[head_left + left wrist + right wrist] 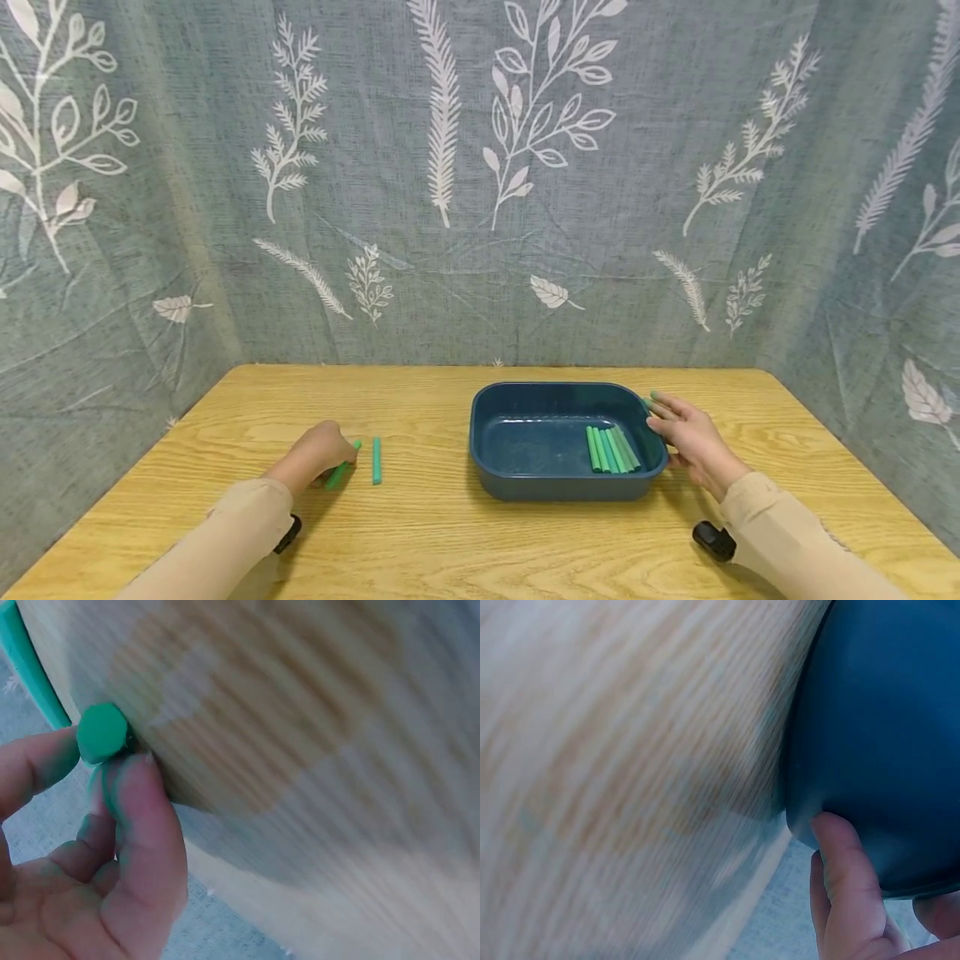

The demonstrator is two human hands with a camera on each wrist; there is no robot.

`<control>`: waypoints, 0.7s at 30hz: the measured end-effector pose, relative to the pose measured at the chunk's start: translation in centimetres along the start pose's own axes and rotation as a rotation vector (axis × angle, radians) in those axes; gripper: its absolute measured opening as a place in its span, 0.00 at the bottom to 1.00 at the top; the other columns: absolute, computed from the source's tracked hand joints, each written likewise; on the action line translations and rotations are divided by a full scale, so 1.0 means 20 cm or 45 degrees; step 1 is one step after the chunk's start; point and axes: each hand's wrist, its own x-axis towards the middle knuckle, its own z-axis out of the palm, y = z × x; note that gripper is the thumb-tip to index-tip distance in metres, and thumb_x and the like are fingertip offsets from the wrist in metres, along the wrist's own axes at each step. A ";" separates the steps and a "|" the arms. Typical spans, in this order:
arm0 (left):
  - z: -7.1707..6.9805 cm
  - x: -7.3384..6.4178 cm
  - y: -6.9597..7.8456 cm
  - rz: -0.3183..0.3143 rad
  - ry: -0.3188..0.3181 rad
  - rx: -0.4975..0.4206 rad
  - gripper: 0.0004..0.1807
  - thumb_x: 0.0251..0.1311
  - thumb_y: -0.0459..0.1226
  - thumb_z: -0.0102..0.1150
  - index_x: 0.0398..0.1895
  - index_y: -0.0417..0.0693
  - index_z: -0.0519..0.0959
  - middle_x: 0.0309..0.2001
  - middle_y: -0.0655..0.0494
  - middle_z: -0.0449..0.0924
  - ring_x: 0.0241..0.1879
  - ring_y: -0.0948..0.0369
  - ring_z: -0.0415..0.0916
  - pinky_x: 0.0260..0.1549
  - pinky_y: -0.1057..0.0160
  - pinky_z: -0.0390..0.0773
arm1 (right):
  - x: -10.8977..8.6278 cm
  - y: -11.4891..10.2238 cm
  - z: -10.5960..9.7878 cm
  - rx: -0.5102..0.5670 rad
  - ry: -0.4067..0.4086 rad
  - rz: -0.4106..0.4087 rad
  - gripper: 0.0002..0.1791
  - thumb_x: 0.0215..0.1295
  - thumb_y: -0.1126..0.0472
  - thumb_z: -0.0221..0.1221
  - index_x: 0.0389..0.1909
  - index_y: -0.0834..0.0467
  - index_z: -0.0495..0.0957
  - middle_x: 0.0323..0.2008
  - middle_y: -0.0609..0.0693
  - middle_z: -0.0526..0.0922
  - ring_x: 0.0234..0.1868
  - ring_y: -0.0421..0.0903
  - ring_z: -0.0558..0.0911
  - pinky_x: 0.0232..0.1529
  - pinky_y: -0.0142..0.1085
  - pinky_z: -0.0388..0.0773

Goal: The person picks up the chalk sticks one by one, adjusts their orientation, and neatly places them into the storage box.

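My left hand (324, 450) pinches a green chalk stick (103, 733) between thumb and fingers, low over the table at the left. In the left wrist view its round end faces the camera, and green dust marks the fingers. Just right of this hand lies a teal chalk stick (377, 461). A dark blue rectangular bin (528, 487) stands right of centre, with several green chalk sticks (612, 450) side by side in its right end. Against the bin's right end rests my right hand (693, 437), its fingers extended; a fingertip touches the outer wall (877, 750).
The wooden table (420, 542) runs back to a grey-green curtain (465, 292) with white leaf prints, which also hangs along both sides. Black wrist devices (714, 540) sit under both sleeves.
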 end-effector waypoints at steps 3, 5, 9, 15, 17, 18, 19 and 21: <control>0.00 0.00 -0.01 -0.021 -0.018 -0.134 0.18 0.63 0.30 0.53 0.46 0.19 0.66 0.18 0.51 0.64 0.17 0.60 0.63 0.20 0.65 0.74 | 0.00 0.00 0.01 0.006 -0.002 0.005 0.34 0.78 0.65 0.44 0.77 0.62 0.40 0.74 0.65 0.45 0.70 0.66 0.57 0.23 0.32 0.73; 0.00 0.01 -0.03 -0.027 -0.048 -0.252 0.12 0.63 0.30 0.53 0.39 0.24 0.67 0.21 0.50 0.66 0.20 0.59 0.66 0.22 0.65 0.75 | 0.01 0.00 0.01 0.008 -0.002 0.007 0.34 0.78 0.65 0.44 0.77 0.62 0.40 0.74 0.65 0.44 0.70 0.66 0.57 0.23 0.33 0.73; -0.02 0.02 -0.06 -0.040 -0.154 -0.508 0.12 0.66 0.32 0.50 0.40 0.27 0.69 0.25 0.50 0.69 0.22 0.60 0.69 0.24 0.67 0.76 | 0.01 0.00 0.01 0.008 -0.002 0.006 0.34 0.78 0.64 0.44 0.77 0.63 0.40 0.74 0.66 0.45 0.70 0.67 0.57 0.24 0.33 0.74; -0.05 0.01 -0.06 -0.075 -0.310 -0.804 0.24 0.71 0.35 0.48 0.61 0.24 0.60 0.29 0.52 0.72 0.25 0.61 0.73 0.28 0.68 0.79 | -0.01 0.00 0.01 0.003 0.007 0.012 0.34 0.78 0.65 0.44 0.77 0.62 0.40 0.74 0.65 0.45 0.70 0.66 0.58 0.24 0.33 0.73; -0.05 0.01 -0.05 -0.073 -0.351 -0.858 0.27 0.72 0.36 0.47 0.65 0.25 0.56 0.29 0.53 0.73 0.26 0.61 0.73 0.29 0.68 0.79 | -0.01 0.00 0.01 0.004 0.008 0.014 0.34 0.77 0.65 0.44 0.77 0.62 0.40 0.74 0.65 0.45 0.70 0.66 0.58 0.24 0.33 0.73; -0.05 0.01 -0.04 -0.066 -0.376 -0.879 0.27 0.72 0.36 0.47 0.65 0.26 0.55 0.29 0.54 0.73 0.26 0.61 0.73 0.29 0.68 0.79 | -0.01 0.00 0.01 0.004 0.007 0.011 0.34 0.78 0.65 0.44 0.77 0.62 0.40 0.74 0.65 0.45 0.70 0.66 0.58 0.23 0.33 0.73; -0.05 0.01 -0.03 -0.055 -0.398 -0.898 0.26 0.73 0.37 0.46 0.64 0.27 0.56 0.28 0.55 0.73 0.26 0.62 0.73 0.29 0.69 0.79 | -0.01 0.00 0.01 0.005 0.008 0.009 0.34 0.78 0.65 0.44 0.77 0.62 0.40 0.74 0.65 0.45 0.70 0.66 0.58 0.23 0.33 0.73; -0.05 0.01 -0.01 -0.034 -0.450 -0.945 0.23 0.73 0.37 0.45 0.63 0.30 0.57 0.27 0.57 0.73 0.26 0.63 0.73 0.29 0.70 0.78 | -0.01 0.00 0.01 0.006 0.010 0.006 0.34 0.78 0.65 0.44 0.77 0.62 0.40 0.74 0.65 0.45 0.70 0.66 0.58 0.23 0.32 0.73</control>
